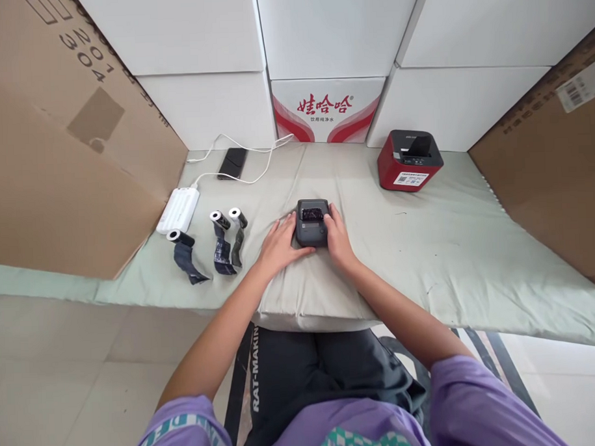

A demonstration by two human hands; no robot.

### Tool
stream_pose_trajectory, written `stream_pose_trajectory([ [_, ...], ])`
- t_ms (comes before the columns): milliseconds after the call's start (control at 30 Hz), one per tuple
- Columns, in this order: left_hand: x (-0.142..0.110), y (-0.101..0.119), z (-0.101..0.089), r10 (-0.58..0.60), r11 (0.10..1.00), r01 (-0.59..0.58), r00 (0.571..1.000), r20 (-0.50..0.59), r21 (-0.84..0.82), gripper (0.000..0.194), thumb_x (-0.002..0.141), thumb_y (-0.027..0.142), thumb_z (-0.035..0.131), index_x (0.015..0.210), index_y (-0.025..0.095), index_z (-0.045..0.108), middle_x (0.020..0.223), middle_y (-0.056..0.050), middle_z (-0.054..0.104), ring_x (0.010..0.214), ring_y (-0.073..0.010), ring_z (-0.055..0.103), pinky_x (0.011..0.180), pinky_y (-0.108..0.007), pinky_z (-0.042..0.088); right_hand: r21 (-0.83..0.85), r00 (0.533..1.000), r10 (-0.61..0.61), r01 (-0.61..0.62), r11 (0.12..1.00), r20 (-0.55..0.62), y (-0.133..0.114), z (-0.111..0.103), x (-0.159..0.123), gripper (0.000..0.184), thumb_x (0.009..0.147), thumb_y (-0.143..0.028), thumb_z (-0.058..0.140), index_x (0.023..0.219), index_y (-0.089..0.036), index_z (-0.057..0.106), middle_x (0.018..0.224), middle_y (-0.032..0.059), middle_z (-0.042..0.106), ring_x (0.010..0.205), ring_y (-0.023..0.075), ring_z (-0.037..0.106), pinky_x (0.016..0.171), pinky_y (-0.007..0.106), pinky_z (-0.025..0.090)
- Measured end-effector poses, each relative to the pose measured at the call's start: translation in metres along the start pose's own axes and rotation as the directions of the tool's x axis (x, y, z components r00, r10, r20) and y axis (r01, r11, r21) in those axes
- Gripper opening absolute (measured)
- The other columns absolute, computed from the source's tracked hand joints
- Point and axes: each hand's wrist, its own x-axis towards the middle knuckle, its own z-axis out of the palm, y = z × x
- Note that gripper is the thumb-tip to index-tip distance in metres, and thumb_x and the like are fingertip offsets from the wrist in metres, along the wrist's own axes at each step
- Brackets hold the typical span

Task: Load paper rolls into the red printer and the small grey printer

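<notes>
A small dark grey portable printer (311, 234) lies on the cloth-covered surface in front of me, a dark patterned strip showing in its window. My left hand (280, 243) grips its left side, with the thumb along the near edge. On the opposite side my right hand (338, 240) holds it, the thumb resting on the top face near the window. To the left lie three small paper rolls: one black-sided roll (181, 238) with a dark tail, a middle roll (220, 220) and another roll (237, 216), each partly unrolled toward me.
A red and black printer (409, 162) stands at the back right. At the back left lie a dark phone (232, 163), a white power bank (178, 210) and a white cable (257, 180). Large cardboard boxes (56, 166) flank both sides; white boxes (327, 33) form the back wall.
</notes>
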Motion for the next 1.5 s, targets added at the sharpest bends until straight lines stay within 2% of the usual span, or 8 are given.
stream_pose_trajectory([
  [500, 0.005, -0.003, -0.003, 0.029, 0.997, -0.028, 0.999, -0.023, 0.066, 0.107, 0.080, 0.056, 0.084, 0.167, 0.016, 0.036, 0.168, -0.018, 0.046, 0.160, -0.0315, 0.041, 0.136, -0.053, 0.024, -0.022, 0.999, -0.035, 0.035, 0.999, -0.006, -0.002, -0.004, 0.001, 0.092, 0.091, -0.077, 0.052, 0.163, -0.021, 0.045, 0.174, 0.0089, 0.041, 0.166, 0.0283, 0.031, 0.139, 0.046, 0.019],
  [700, 0.002, -0.004, -0.003, -0.030, 0.997, 0.033, 0.998, -0.050, 0.076, 0.114, 0.077, 0.060, 0.086, 0.169, 0.018, 0.034, 0.169, -0.018, 0.044, 0.157, -0.0330, 0.046, 0.136, -0.051, 0.024, -0.029, 0.976, -0.190, 0.188, 0.982, -0.104, -0.006, -0.005, -0.012, 0.070, 0.097, -0.065, 0.051, 0.150, -0.019, 0.053, 0.159, 0.0173, 0.058, 0.150, 0.0295, 0.052, 0.131, 0.049, 0.036],
  [867, 0.002, -0.006, -0.003, 0.000, 0.999, 0.002, 0.999, -0.037, 0.049, 0.108, 0.080, 0.059, 0.084, 0.168, 0.019, 0.036, 0.169, -0.016, 0.045, 0.159, -0.0322, 0.043, 0.136, -0.052, 0.023, -0.091, 0.953, -0.278, 0.269, 0.959, -0.119, -0.004, -0.005, -0.018, 0.058, 0.100, -0.061, 0.049, 0.141, -0.022, 0.060, 0.152, 0.0147, 0.061, 0.145, 0.0291, 0.055, 0.128, 0.048, 0.038],
  [1033, 0.002, -0.007, -0.002, -0.001, 0.999, 0.002, 0.999, -0.036, 0.036, 0.105, 0.081, 0.059, 0.083, 0.167, 0.020, 0.037, 0.168, -0.014, 0.048, 0.158, -0.0324, 0.044, 0.136, -0.052, 0.024, -0.088, 0.944, -0.327, 0.323, 0.942, -0.038, -0.011, -0.011, 0.006, 0.063, 0.100, -0.067, 0.048, 0.145, -0.025, 0.062, 0.157, 0.0100, 0.060, 0.151, 0.0267, 0.049, 0.131, 0.046, 0.034],
  [1200, 0.003, -0.008, -0.002, 0.001, 1.000, 0.000, 0.999, -0.038, 0.032, 0.106, 0.082, 0.061, 0.081, 0.168, 0.020, 0.035, 0.169, -0.014, 0.047, 0.158, -0.0329, 0.044, 0.136, -0.053, 0.025, -0.153, 0.944, -0.301, 0.320, 0.935, 0.135, -0.027, -0.026, 0.051, 0.055, 0.096, -0.068, 0.051, 0.120, -0.026, 0.078, 0.146, 0.0080, 0.070, 0.147, 0.0316, 0.055, 0.130, 0.050, 0.033],
  [1367, 0.003, -0.008, -0.002, 0.003, 0.999, -0.002, 0.999, -0.044, 0.036, 0.104, 0.082, 0.060, 0.082, 0.168, 0.023, 0.036, 0.168, -0.014, 0.047, 0.157, -0.0325, 0.045, 0.135, -0.053, 0.025, -0.487, 0.901, -0.367, 0.434, 0.758, 0.231, -0.047, -0.036, 0.075, 0.026, 0.092, -0.041, 0.066, 0.087, -0.023, 0.084, 0.117, 0.0130, 0.073, 0.126, 0.0359, 0.060, 0.123, 0.059, 0.036],
  [1433, 0.002, -0.007, -0.003, 0.000, 0.999, 0.002, 0.999, -0.044, 0.044, 0.104, 0.082, 0.060, 0.081, 0.168, 0.024, 0.036, 0.168, -0.013, 0.048, 0.157, -0.0318, 0.046, 0.135, -0.053, 0.025, -0.650, 0.914, -0.287, 0.405, 0.643, 0.286, -0.058, -0.031, 0.077, 0.015, 0.084, -0.031, 0.075, 0.086, -0.021, 0.086, 0.111, 0.0150, 0.066, 0.125, 0.0375, 0.055, 0.121, 0.060, 0.037],
  [1500, 0.002, -0.006, -0.004, -0.013, 0.998, 0.015, 0.999, -0.038, 0.055, 0.104, 0.082, 0.060, 0.081, 0.168, 0.023, 0.036, 0.168, -0.013, 0.048, 0.158, -0.0304, 0.045, 0.136, -0.050, 0.024, -0.773, 0.939, -0.101, 0.330, 0.542, 0.330, -0.068, -0.023, 0.077, 0.018, 0.079, -0.025, 0.080, 0.096, -0.021, 0.088, 0.113, 0.0160, 0.058, 0.126, 0.0392, 0.050, 0.119, 0.057, 0.040],
])
